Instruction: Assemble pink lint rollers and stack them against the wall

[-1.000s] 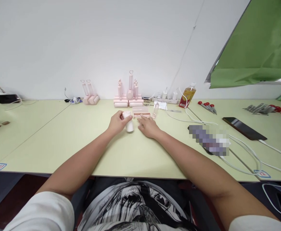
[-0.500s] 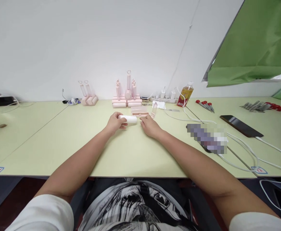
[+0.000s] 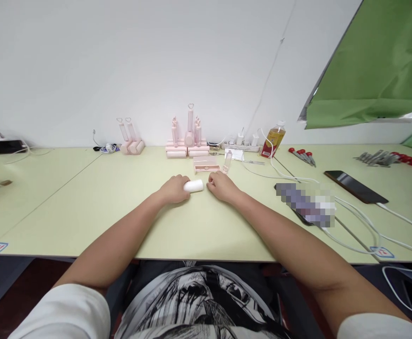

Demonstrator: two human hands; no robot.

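A smooth white roll [image 3: 194,186] lies sideways just above or on the table, with my left hand [image 3: 176,189] closed round its left end. My right hand [image 3: 222,185] is a little to the right of the roll's free end, apart from it. Its fingers are curled together, and whatever they may hold is hidden or too small to name. Behind both hands sits an open pale pink box [image 3: 206,165]. Next to that, a small clear-and-pink tube [image 3: 227,161] leans just beyond my right hand.
Several pink parts with heart-shaped loops [image 3: 190,134] stand by the wall, and a pink pair [image 3: 131,141] stands further left. To the right are a drink bottle [image 3: 273,140], red-tipped tools [image 3: 302,156], a blurred-out phone [image 3: 303,205], a dark phone [image 3: 356,187] and white cables.
My left hand has drawn the white roll slightly toward me and turned more over it, palm down. My right hand has curled its fingers in more tightly. The view has shifted slightly.
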